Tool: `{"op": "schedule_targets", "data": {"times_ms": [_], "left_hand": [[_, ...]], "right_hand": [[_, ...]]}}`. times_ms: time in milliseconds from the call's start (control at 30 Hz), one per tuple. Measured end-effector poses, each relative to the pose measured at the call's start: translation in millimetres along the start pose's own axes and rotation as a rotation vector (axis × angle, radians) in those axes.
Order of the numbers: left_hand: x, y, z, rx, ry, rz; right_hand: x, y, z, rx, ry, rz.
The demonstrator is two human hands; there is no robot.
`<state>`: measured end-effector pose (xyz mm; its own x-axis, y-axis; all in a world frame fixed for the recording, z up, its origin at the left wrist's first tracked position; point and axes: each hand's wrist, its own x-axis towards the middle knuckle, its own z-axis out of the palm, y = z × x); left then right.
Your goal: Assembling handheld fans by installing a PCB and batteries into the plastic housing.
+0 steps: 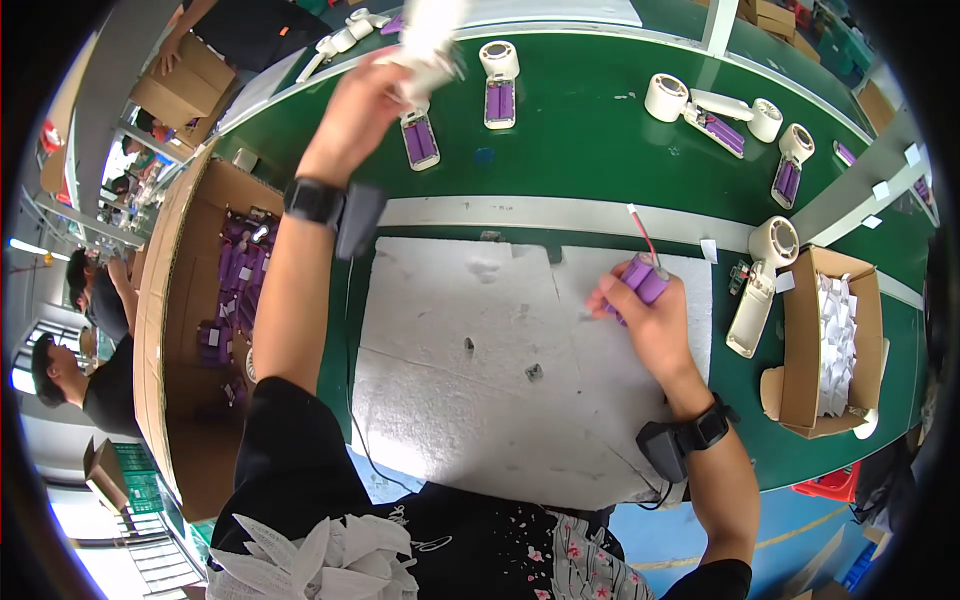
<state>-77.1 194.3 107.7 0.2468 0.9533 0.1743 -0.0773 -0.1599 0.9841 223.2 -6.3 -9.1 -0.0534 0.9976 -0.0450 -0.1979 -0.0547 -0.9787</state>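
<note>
My left hand [360, 110] reaches to the far left of the bench, closed on a white plastic housing [432, 40] that is blurred by motion. Just below that housing lies a handle part with purple battery cells [420, 142]. Above the right part of the white foam mat [470, 400], my right hand [655, 320] grips a purple battery pack [645, 280]. A thin red lead with a white connector [640, 225] rises from the pack. The fingers cover part of the pack.
Left stands a large cardboard box [190, 400] of purple battery packs. A smaller box [800, 350] at right holds white slips. Near it lies an open white housing [755, 310]; several round-headed units, including one unit [499, 85], lie behind the metal rail [560, 217]. Other people work at far left.
</note>
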Motion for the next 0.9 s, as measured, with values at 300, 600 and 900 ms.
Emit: {"op": "schedule_targets", "data": {"times_ms": [300, 600, 900], "left_hand": [[-125.0, -6.7, 133.9, 0.746, -0.564, -0.125], [-163.6, -49.5, 131.6, 0.416, -0.186, -0.012], [-176.2, -65.1, 122.1, 0.461, -0.524, -0.024]], "right_hand": [[6.9, -28.0, -20.2, 0.023, -0.239, 0.239], [-6.0, -25.2, -6.7, -0.478, -0.219, -0.15], [-8.0, -35.6, 0.5, -0.69, -0.174, -0.018]]}}
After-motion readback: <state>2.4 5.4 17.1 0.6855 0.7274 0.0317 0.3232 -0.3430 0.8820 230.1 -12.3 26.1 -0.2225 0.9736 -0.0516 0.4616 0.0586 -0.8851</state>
